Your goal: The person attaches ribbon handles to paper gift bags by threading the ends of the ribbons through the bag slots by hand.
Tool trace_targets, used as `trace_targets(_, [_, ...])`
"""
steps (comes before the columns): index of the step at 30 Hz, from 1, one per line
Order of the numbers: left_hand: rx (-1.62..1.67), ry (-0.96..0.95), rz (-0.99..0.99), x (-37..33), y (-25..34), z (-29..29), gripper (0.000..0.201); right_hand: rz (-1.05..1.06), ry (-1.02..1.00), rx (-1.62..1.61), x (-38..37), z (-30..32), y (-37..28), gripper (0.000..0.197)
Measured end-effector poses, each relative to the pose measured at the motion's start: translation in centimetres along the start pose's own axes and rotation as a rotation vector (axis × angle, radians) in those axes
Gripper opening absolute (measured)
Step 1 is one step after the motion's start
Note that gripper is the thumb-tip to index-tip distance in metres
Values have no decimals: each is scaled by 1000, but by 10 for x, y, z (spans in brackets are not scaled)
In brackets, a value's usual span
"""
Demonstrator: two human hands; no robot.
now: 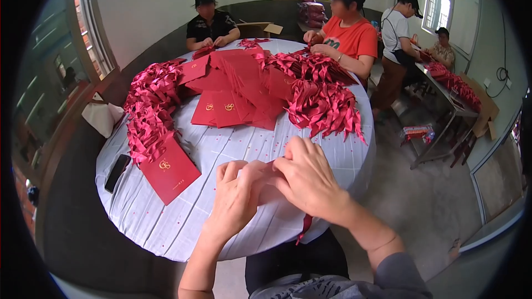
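Observation:
Close together above the table's near part, my left hand (237, 191) and my right hand (311, 180) are both closed, fingertips almost meeting. Pinched between them is a narrow dark red piece, mostly hidden by the fingers. A red ribbon (304, 227) hangs below my right hand, its tail near the table edge; it seems to belong to the held piece. To the left of my left hand lies a red card or flat bag (172, 171) with a gold emblem, next to a heap of red ribbons (152, 97). Beyond my hands, several flat red pieces (230, 108) lie spread in a pile.
A white cloth covers the round table (221, 144). More ribbons (324, 108) lie heaped at the right. A phone (117, 173) and a whitish bag (103, 116) are at the left edge. Two people work across the table; others stand at a side table (443, 116).

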State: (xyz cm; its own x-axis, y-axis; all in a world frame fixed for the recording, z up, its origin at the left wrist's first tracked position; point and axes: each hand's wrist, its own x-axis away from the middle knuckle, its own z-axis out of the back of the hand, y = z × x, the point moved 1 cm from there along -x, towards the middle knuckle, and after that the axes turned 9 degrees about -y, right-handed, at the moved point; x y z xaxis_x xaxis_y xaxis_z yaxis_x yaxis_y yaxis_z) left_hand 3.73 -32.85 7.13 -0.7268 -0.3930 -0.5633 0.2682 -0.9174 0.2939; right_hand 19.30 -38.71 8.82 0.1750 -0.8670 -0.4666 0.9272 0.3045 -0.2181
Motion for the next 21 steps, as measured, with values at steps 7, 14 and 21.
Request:
trace_targets(7, [-174,69,59,2,1,-7,31,154,-408,-250,-32,7,30,15])
trace_targets(14, [-268,72,82,3,3,-7,29,77,-664,-445,-59,7,43,21])
trace_targets(21, [-232,78,40,3,-3,-14,26,66,-692,-521,-66,-1,51,22])
